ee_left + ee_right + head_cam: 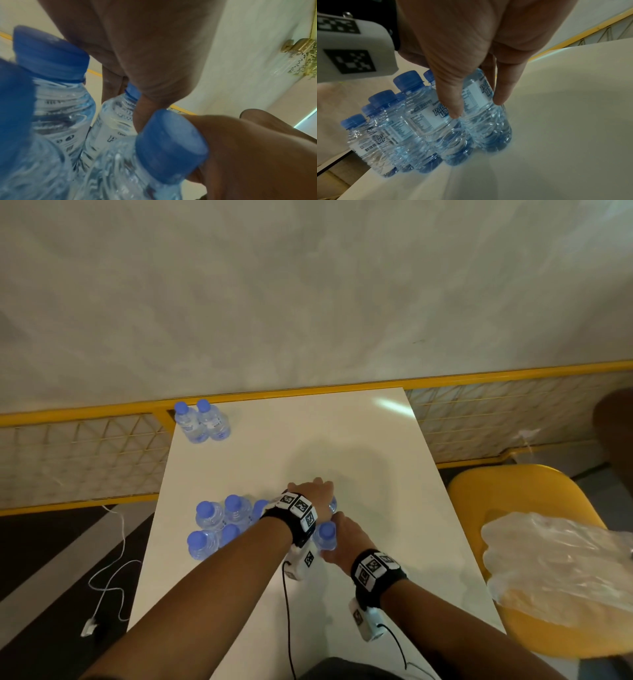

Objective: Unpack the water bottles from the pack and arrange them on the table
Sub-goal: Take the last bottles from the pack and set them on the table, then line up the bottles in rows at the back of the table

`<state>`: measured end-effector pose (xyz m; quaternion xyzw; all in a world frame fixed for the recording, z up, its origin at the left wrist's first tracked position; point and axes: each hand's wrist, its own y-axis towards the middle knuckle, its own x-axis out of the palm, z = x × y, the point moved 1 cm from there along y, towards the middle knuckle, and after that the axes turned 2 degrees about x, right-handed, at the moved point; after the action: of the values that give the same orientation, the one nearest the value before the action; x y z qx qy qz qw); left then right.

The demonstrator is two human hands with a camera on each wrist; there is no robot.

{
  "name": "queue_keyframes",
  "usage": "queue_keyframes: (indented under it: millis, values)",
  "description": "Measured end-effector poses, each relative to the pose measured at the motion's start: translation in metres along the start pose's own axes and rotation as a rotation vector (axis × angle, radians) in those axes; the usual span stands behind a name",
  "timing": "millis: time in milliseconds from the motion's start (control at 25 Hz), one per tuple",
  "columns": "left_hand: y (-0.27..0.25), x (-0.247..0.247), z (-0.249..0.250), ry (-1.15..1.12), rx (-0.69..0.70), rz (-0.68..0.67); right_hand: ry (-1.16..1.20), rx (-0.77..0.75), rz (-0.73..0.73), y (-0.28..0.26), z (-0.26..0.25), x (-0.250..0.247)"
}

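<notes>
Several small clear water bottles with blue caps stand grouped near the left edge of the white table. Two more bottles stand side by side at the far left corner. My left hand reaches over the group's right end and its fingers curl down round one bottle. Just nearer me, my right hand grips another bottle, thumb on one side and fingers on the other. Both held bottles stand on the table.
A yellow chair at the table's right holds crumpled clear plastic wrap. A yellow railing with mesh runs behind the table. A white cable lies on the floor to the left.
</notes>
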<state>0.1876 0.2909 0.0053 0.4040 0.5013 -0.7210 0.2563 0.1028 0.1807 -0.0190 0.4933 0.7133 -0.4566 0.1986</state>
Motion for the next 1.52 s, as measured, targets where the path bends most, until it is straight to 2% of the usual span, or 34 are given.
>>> queue_keyframes:
  millis: [120,280,400,520,640,720,800,840,960,1080,1160,1280,1400,1520]
  values:
    - [-0.005,0.000,0.004,0.010,0.004,-0.008,0.043,0.046,-0.025,-0.001,0.003,0.005]
    - [-0.008,0.002,-0.002,-0.032,0.008,-0.020,0.095,0.035,-0.002,-0.008,0.001,0.002]
    - [-0.019,-0.002,-0.012,-0.113,0.015,0.045,0.109,0.034,-0.028,-0.015,-0.003,-0.006]
    - [-0.049,-0.007,-0.025,-0.282,0.042,0.225,0.072,0.006,-0.038,-0.026,-0.008,-0.020]
    - [-0.095,0.000,-0.056,-0.474,0.080,0.481,-0.002,-0.076,-0.053,-0.042,-0.018,-0.035]
    - [-0.130,0.013,-0.084,-0.512,0.019,0.660,-0.079,-0.088,-0.055,-0.054,-0.031,-0.042]
    - [-0.162,0.025,-0.115,-0.468,-0.105,0.791,-0.175,-0.133,-0.031,-0.058,-0.055,-0.047]
    - [-0.176,0.032,-0.131,-0.448,-0.186,0.797,-0.196,-0.182,-0.027,-0.056,-0.074,-0.049]
    - [-0.197,0.052,-0.165,-0.435,-0.393,0.683,-0.227,-0.378,-0.058,-0.037,-0.155,-0.049]
    - [-0.196,0.066,-0.183,-0.377,-0.428,0.578,-0.412,-0.511,-0.164,-0.002,-0.232,-0.026]
    - [-0.187,0.070,-0.190,-0.372,-0.436,0.479,-0.523,-0.559,-0.200,0.026,-0.266,-0.004]
    - [-0.178,0.074,-0.196,-0.409,-0.411,0.382,-0.741,-0.574,-0.262,0.066,-0.291,0.036]
    - [-0.173,0.076,-0.202,-0.457,-0.359,0.391,-0.964,-0.589,-0.283,0.099,-0.290,0.066]
    - [-0.174,0.074,-0.208,-0.484,-0.319,0.398,-0.995,-0.532,-0.366,0.104,-0.285,0.075]
